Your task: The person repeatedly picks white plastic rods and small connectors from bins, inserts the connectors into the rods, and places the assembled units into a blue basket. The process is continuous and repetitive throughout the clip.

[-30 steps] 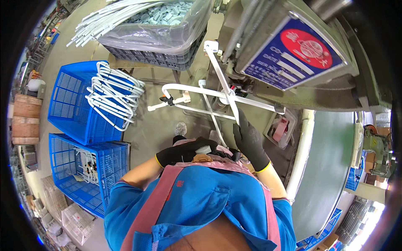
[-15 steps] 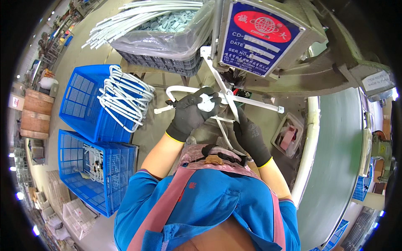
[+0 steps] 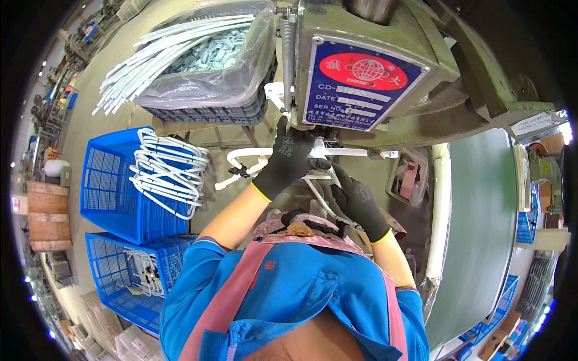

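Observation:
My left hand (image 3: 290, 159), in a black glove, wraps over a slanting white tube of a white metal tube frame (image 3: 355, 152), just under the press machine's head. Its thumb lies across the tube, and the palm hides much of the joint. Lower on that same tube, my right hand (image 3: 356, 204), also gloved in black, has its fingers closed round it. One end of the slanting tube, a white end piece (image 3: 274, 91), shows beyond my left hand beside the machine. A curved arm of the frame with a small black fitting (image 3: 239, 172) sticks out to the left.
The press machine (image 3: 376, 36) with a blue plate stands right ahead. A lined grey crate (image 3: 198, 108) holds white tubes and small pale parts. Bent white tubes lie on a blue crate (image 3: 111, 186); another blue crate (image 3: 120, 289) sits nearer. At right runs a green conveyor belt (image 3: 475, 240).
My left hand has moved up toward the machine head and turned over; the small white piece it held is out of sight. The frame has shifted slightly, with my right hand still on it.

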A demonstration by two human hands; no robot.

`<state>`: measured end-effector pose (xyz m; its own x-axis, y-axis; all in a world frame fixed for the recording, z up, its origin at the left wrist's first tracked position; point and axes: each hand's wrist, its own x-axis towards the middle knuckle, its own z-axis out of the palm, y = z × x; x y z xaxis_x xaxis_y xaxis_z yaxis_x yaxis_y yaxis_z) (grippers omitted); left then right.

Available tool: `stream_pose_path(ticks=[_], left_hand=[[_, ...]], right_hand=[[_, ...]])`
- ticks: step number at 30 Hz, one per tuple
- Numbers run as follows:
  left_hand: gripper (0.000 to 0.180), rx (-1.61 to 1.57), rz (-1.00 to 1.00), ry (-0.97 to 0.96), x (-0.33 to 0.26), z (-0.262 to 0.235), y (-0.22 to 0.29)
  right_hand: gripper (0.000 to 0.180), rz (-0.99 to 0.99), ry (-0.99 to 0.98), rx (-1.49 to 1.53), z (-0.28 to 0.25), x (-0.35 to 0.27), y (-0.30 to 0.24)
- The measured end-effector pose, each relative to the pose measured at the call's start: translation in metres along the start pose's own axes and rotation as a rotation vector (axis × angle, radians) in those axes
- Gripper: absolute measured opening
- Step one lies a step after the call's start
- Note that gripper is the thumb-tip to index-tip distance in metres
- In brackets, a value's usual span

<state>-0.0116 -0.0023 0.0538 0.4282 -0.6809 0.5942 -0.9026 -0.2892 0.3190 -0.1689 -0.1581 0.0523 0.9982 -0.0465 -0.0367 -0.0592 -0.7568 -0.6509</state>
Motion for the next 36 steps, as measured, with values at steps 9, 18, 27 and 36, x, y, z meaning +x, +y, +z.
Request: stream_pose_path(ticks=[9,18,27,36], left_hand=[[0.060,-0.183,0.035,-0.004,0.002,0.015,-0.019],[0.069,-0.125,0.149,-0.151,0.003,0.023,-0.029],[0.078,-0.053,-0.164,-0.241,-0.020,-0.025,-0.047],[0.081,-0.327,-0.139,-0.149,-0.023,-0.010,-0.059]], right_hand=[[0.052,-0.067,0.169,0.026,0.009,-0.002,-0.012],[0.047,0.024,0.218,-0.031,0.010,-0.009,-0.027],[0.030,0.228,0.453,-0.365,0.018,-0.028,-0.022],[0.028,0.275,0.412,-0.325,0.013,-0.026,-0.016]])
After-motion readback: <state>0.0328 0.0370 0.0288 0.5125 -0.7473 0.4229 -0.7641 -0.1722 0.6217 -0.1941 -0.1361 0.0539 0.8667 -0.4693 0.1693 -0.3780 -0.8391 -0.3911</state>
